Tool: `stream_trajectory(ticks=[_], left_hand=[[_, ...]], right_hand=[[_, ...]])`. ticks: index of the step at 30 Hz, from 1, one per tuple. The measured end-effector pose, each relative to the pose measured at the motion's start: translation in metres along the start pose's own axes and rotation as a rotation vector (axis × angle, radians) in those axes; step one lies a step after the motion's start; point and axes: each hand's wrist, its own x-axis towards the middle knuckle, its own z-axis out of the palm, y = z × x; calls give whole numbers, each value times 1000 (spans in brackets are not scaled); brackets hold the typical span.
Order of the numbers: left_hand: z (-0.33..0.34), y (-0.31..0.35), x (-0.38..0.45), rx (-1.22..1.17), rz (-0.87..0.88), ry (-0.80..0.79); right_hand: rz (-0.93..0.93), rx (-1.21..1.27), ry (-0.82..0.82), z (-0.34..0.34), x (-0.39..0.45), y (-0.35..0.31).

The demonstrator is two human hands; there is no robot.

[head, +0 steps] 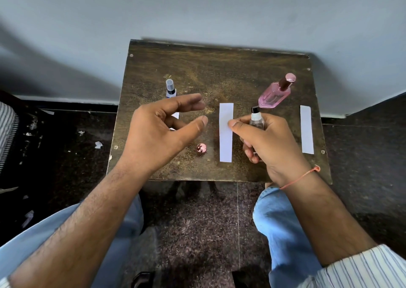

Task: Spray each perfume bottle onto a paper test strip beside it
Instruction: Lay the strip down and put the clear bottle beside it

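1. Your right hand (270, 142) is wrapped around a small clear bottle (256, 120), holding it above the right half of the wooden stool top (153, 67). Its black spray head points up and away from you, and your thumb stretches left until its tip overlaps the right edge of the middle paper strip (226, 133).
2. Your left hand (162, 131) holds nothing. It hovers half open over the left part of the stool, fingers and thumb curved toward each other with a clear gap between them.
3. The middle strip lies flat, running toward you, between your two hands.
4. A second strip (307, 129) lies near the stool's right edge, well apart from the first.
5. A third strip (175, 115) shows only as small white patches behind your left hand.
6. A pink bottle (274, 95) stands tilted in view at the back right, capped, just beyond the clear bottle.
7. A small bottle with a clear cap (170, 88) stands at the back left, just beyond your left fingers.
8. A round pink cap (201, 148) sits on the stool near its front edge, between your left hand and the middle strip.
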Motion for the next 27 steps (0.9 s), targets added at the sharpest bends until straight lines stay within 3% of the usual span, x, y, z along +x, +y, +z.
stream_trajectory(ticks=[5,15,27], left_hand=[[-10,-1,0,130,25,29],[-23,-2,-7,384,30,-186],[-26,3,-12,445,7,-304]], right_hand=[[37,-102,16,7,5,-2],[97,-173,109,18,16,-5],[126,-150,120,25,24,-8]])
